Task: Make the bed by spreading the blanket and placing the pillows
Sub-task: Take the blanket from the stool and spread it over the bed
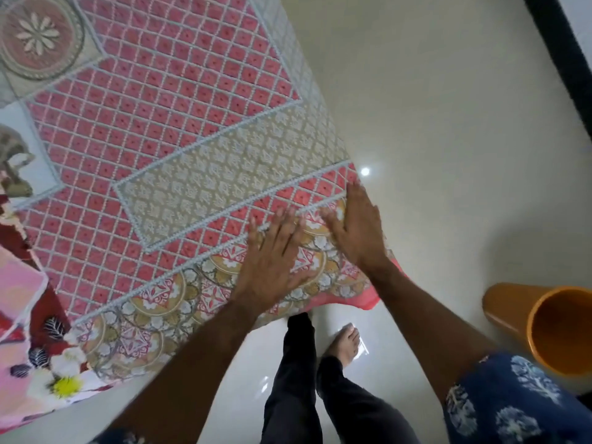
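Now, head view — we press both palms flat on the blanket (179, 145) at the bed's near corner: left hand (272, 267) and right hand (355, 229) side by side, fingers straight, gripping nothing. Blanket stretches away up-left — right hand nearer the edge.

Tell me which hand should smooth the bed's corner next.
Right. The right hand lies flat at the corner of the pink lattice-patterned bedspread, nearest the hanging edge; the left hand presses further in along the border.
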A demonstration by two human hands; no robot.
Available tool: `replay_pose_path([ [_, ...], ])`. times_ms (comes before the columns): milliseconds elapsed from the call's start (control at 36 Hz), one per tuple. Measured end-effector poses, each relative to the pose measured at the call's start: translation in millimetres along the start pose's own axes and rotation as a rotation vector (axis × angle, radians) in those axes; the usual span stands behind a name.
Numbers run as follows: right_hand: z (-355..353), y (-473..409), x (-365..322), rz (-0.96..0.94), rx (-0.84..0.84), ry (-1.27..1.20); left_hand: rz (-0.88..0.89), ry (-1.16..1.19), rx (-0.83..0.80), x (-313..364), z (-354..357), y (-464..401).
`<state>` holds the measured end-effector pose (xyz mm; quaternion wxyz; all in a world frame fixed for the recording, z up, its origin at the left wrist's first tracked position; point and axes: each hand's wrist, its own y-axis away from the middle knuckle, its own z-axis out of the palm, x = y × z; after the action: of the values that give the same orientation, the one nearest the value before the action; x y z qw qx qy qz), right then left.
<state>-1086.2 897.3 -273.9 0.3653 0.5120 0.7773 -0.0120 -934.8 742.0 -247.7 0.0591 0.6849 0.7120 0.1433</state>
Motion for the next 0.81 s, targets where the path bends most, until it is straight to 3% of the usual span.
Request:
replay_pose_path([
  [222, -10.5, -30.6, 8.8, -0.074, -0.101, 0.036, 0.177, -0.006, 0.012, -12.9, -0.8, -2.8],
  [306, -16.1, -31.8, 0.0, -0.099, -0.064, -0.126, 0.298, -0.04, -0.005, -26.8, -6.1, -10.0],
  [361, -19.2, -34.4, -6.6, 0.038, 0.04, -0.323, 0.375, -0.085, -0.007, -40.3, -10.6, -12.0],
  [389, -22.2, -37.4, -11.2, 0.098, 0.124, -0.336, 0.343, -0.082, 0.004, -47.8, -10.8, -10.7],
  [444, -27.7, -45.7, -21.9, 0.008, 0.22, -0.185, 0.072, -0.026, 0.032, -60.6, -8.0, -2.2],
  [528, -23.7, -54.1, -48.7, -0.443, -0.004, 0.196, -0.317, 0.028, 0.051, -61.5, -3.3, 14.4],
  [611, -12.9, -59.9, -61.7, -0.798, -0.164, 0.505, -0.404, 0.05, -0.009, -50.1, -5.7, 14.3],
  [694, -16.2, -69.1, -57.1, -0.809, -0.206, 0.582, -0.439, 0.073, -0.077, -44.8, -8.6, 12.1],
  [806, -29.4, -77.3, -54.3, -0.568, -0.216, 0.515, -0.438, 0.145, -0.189, -47.1, -22.9, 13.2],
])
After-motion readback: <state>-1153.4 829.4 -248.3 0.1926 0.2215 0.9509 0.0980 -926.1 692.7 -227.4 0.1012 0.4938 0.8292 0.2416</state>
